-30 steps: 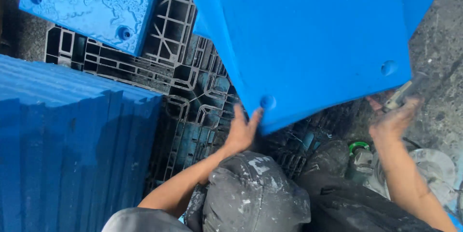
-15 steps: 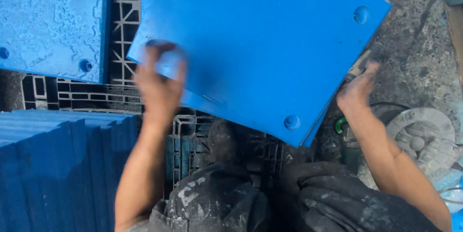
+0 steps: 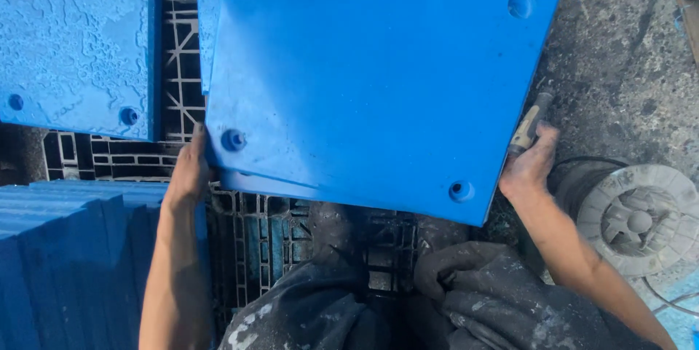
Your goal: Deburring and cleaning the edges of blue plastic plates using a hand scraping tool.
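Right now my left hand (image 3: 188, 172) clasps the near-left edge of the big blue panel (image 3: 378, 81), about eight o'clock on it, just beside a corner stud (image 3: 233, 139). My right hand (image 3: 530, 164) presses the panel's right edge at four o'clock, fingers wrapped round a small hand tool (image 3: 527, 126). Judging by this, the panel lies almost flat on another blue panel (image 3: 212, 30) over the black pallet (image 3: 277, 241), not yet squared. A round grey spool (image 3: 641, 219) sits at four o'clock.

Bright, hard daylight from above; sharp focus, deep shadows below.
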